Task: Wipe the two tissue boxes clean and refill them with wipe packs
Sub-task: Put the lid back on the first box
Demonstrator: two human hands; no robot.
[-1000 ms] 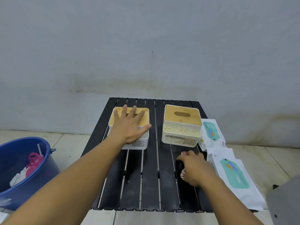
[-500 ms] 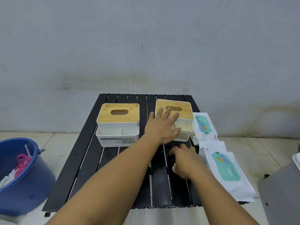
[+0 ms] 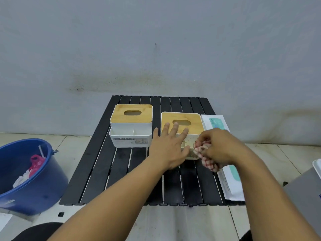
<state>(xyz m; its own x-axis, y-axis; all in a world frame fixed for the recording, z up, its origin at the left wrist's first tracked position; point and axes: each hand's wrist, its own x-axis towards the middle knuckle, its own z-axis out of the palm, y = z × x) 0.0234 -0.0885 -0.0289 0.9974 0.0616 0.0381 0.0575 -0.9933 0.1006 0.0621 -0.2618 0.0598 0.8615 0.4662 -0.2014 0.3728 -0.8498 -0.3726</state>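
Note:
Two white tissue boxes with wooden slotted lids stand on a black slatted table (image 3: pixel 121 171). The left tissue box (image 3: pixel 131 126) is clean and nobody touches it. The right tissue box (image 3: pixel 182 125) has speckled dirt on its front wall. My left hand (image 3: pixel 169 147) lies with straight, spread fingers on the right box's lid and near-left corner. My right hand (image 3: pixel 219 146) grips a bunched red-and-white checked cloth (image 3: pixel 205 156) against the box's front right. Two wipe packs lie at the table's right edge: the far wipe pack (image 3: pixel 215 121) and the near wipe pack (image 3: pixel 231 181), partly hidden by my right arm.
A blue bucket (image 3: pixel 38 186) holding pink and white rubbish stands on the tiled floor left of the table. A grey box-like object (image 3: pixel 305 193) sits at the right edge. A grey wall rises just behind the table.
My left hand crossed from the left box to the right box and now rests on it. My right hand lifted the checked cloth off the table to the right box's front.

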